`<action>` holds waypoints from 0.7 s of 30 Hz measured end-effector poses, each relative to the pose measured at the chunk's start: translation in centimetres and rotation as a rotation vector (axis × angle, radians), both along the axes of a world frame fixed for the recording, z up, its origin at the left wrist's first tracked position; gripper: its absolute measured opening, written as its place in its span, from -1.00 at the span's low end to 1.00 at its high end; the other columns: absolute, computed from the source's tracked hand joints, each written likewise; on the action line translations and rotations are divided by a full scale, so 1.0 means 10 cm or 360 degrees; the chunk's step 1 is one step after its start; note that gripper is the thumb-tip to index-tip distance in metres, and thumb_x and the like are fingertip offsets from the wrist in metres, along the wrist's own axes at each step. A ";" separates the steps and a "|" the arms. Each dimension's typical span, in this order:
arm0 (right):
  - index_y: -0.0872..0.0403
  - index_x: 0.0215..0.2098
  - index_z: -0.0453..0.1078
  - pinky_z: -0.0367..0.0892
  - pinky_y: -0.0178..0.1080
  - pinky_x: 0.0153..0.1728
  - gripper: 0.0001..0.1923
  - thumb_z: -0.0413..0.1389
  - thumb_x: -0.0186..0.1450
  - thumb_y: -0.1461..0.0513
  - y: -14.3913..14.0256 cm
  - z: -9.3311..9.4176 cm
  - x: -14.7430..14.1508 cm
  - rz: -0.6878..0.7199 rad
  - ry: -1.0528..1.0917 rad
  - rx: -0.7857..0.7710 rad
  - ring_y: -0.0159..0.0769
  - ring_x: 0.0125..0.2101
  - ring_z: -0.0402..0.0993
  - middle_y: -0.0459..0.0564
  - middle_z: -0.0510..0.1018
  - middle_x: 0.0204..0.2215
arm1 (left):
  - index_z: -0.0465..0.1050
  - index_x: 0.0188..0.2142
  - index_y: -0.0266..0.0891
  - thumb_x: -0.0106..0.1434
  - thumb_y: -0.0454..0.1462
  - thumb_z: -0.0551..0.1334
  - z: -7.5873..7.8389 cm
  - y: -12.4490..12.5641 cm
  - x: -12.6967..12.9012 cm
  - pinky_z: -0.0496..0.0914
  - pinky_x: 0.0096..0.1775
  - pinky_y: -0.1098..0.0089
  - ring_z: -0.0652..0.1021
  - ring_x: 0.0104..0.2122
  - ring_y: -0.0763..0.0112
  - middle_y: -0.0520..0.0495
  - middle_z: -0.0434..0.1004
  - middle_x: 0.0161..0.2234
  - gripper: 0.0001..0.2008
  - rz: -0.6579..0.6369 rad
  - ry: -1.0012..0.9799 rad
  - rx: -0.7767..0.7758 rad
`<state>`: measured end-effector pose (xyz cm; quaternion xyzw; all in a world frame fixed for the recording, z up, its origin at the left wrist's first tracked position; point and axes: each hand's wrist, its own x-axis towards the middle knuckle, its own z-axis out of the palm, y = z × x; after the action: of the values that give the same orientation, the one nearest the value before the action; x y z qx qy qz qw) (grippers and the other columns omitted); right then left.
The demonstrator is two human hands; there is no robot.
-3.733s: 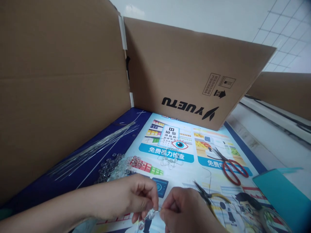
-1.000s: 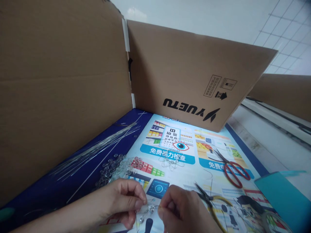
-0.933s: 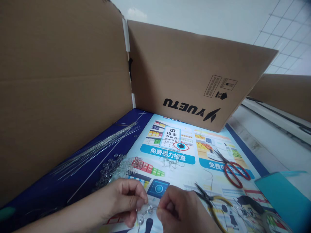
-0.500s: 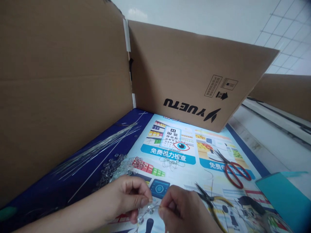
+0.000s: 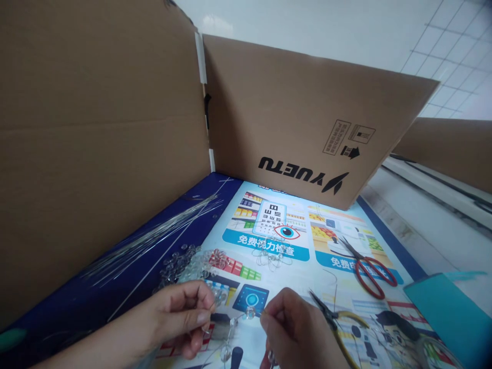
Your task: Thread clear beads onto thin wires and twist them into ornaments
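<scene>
My right hand pinches a thin wire strung with clear round beads. From its fingertips the beaded wire runs left and bends down toward the bottom edge. Another clear bead shows beneath this hand's fingers. My left hand is closed, thumb against forefinger, left of the strand; what lies in the pinch is too fine to make out. Just beyond its fingertips is a heap of loose clear beads, partly hidden by the hand. Pliers with yellow handles lie beside my right hand.
Red-handled scissors lie at the right. A bundle of thin wires rests on the blue surface at left. A looped beaded wire piece sits on the printed sheet. Cardboard panels stand at the back and left. A teal item is at right.
My left hand has moved left, away from the beads it was touching. My right hand has shifted slightly right and up with the strand, and more beads show between the hands.
</scene>
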<state>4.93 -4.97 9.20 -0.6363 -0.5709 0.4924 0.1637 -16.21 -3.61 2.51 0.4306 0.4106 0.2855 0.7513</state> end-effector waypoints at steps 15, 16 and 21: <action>0.10 -0.48 0.19 0.13 -0.48 -0.66 -0.89 -0.02 0.18 0.39 0.01 0.06 -0.02 0.0006 -0.0001 -0.0019 -0.39 -0.65 0.46 -0.20 0.36 -0.72 | 0.35 -0.41 -0.24 0.07 -0.15 0.31 -0.07 0.00 -0.06 0.16 -0.60 0.56 0.41 -0.69 0.57 0.12 0.42 -0.66 -0.77 0.0090 -0.0030 0.0014; 0.10 -0.48 0.19 0.13 -0.48 -0.65 -0.89 -0.02 0.18 0.39 0.01 0.06 -0.03 0.0018 -0.0007 -0.0021 -0.40 -0.65 0.46 -0.20 0.36 -0.72 | 0.38 -0.38 -0.24 0.08 -0.14 0.30 -0.08 0.00 -0.06 0.16 -0.60 0.56 0.41 -0.69 0.57 0.12 0.41 -0.65 -0.78 0.0098 0.0019 0.0043; 0.12 -0.48 0.23 0.13 -0.48 -0.63 -0.91 0.01 0.16 0.38 0.00 0.09 -0.06 0.0102 -0.0052 0.0006 -0.45 -0.66 0.42 -0.17 0.38 -0.71 | 0.51 -0.30 -0.19 0.11 -0.13 0.22 0.02 0.02 0.04 0.20 -0.59 0.53 0.33 -0.68 0.58 0.12 0.36 -0.61 -0.77 0.0082 0.0451 0.0331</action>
<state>4.33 -4.93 10.09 -0.6253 -0.5944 0.4860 0.1398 -15.82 -3.41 2.70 0.5314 0.4914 0.2821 0.6297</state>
